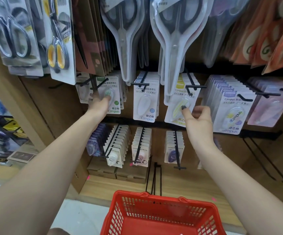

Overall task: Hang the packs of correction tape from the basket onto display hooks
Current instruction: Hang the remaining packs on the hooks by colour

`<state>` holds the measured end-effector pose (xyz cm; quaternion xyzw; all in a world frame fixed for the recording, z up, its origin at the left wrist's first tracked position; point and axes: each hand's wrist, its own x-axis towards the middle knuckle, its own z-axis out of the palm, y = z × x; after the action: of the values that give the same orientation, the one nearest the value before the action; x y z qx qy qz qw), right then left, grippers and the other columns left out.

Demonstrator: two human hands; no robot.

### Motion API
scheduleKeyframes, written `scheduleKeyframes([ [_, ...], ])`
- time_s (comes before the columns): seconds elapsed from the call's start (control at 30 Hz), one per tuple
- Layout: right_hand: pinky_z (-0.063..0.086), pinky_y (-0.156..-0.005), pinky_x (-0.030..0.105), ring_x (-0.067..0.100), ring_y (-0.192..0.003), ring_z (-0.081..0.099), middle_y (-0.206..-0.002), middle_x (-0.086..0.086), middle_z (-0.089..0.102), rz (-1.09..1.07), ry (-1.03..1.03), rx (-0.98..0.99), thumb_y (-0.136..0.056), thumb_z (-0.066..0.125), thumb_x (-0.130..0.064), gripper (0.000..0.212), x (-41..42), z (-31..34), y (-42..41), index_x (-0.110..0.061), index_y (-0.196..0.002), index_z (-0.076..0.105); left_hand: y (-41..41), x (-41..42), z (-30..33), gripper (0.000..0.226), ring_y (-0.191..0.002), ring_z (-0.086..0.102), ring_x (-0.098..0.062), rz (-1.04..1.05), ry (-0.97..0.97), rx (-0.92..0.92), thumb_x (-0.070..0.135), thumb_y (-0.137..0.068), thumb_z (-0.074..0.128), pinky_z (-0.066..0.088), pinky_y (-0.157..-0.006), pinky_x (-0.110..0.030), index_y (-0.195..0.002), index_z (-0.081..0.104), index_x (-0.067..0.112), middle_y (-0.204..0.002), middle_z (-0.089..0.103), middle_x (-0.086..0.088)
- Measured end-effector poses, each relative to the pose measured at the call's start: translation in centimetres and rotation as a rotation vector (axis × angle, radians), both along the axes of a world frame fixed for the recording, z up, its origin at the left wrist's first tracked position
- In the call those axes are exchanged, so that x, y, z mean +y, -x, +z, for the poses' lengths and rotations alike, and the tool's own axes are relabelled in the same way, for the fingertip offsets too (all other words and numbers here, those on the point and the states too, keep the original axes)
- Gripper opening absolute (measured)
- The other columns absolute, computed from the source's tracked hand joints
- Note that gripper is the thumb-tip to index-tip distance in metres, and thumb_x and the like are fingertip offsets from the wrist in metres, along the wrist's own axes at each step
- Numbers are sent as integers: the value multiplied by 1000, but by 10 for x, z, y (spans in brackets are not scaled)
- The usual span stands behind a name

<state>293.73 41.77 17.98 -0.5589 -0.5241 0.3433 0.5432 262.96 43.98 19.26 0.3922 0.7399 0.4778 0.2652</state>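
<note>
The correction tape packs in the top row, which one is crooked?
The yellow-green pack, third from the left. The right hand pinches it and it hangs tilted, while the green pack and blue pack hang straight.

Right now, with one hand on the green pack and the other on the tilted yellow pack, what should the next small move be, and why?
Probably the right hand should slide the yellow pack back along its hook until it hangs straight. It pinches that pack, which sits tilted at the hook's front end. The left hand only touches the green pack, which hangs square. The basket shows no packs in its visible part.
</note>
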Motion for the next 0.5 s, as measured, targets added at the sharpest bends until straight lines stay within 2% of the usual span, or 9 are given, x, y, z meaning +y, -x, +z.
scheduleKeyframes([
  [0.1, 43, -85, 23, 13, -109, 59, -127, 1, 57, -31, -21, -79, -99, 65, -44, 45, -9, -10, -5, -19, -133, 47, -1, -3, -6, 78, -153, 31, -36, 19, -13, -22, 53, -102, 47, 27, -125, -48, -166, 12, 28, -169, 27, -10],
  [0.17, 44, -93, 28, 13, -112, 57, -126, 0, 55, -75, -63, -110, -98, 65, -39, 43, -25, -22, -8, -21, -132, 47, -10, -16, -15, 80, -151, 33, -35, 32, -46, -28, 52, -101, 50, 28, -124, -48, -166, 10, 30, -168, 25, -11],
  [0.27, 46, -83, 20, 6, -93, 58, -109, 2, 59, -122, -163, -78, -97, 66, -21, 24, -61, -53, -13, -21, -116, 51, -38, -49, -43, 66, -138, 43, -34, 126, -137, 2, 39, -102, 55, 34, -119, -44, -159, 27, 22, -154, 35, -15],
  [0.33, 44, -73, 15, 2, -79, 54, -97, 2, 59, -114, -154, -65, -96, 65, -10, 17, -85, -86, -18, -19, -106, 53, -61, -73, -73, 46, -120, 54, -28, 193, -213, 37, 30, -99, 58, 43, -109, -45, -139, 43, 16, -134, 49, -13],
  [0.4, 42, -70, 15, 5, -75, 52, -90, 0, 58, -113, -107, -82, -95, 62, -6, 18, -105, -124, -25, -21, -98, 53, -90, -98, -112, 24, -102, 58, -23, 197, -263, 31, 20, -96, 59, 49, -97, -44, -117, 47, 16, -116, 55, -12],
  [0.5, 40, -66, 17, 12, -72, 54, -80, -2, 57, -123, 72, -166, -94, 61, -3, 24, -127, -192, -42, -24, -89, 50, -138, -135, -183, 17, -89, 57, -22, 105, -171, -6, 14, -95, 61, 49, -87, -43, -104, 46, 18, -100, 55, -7],
])
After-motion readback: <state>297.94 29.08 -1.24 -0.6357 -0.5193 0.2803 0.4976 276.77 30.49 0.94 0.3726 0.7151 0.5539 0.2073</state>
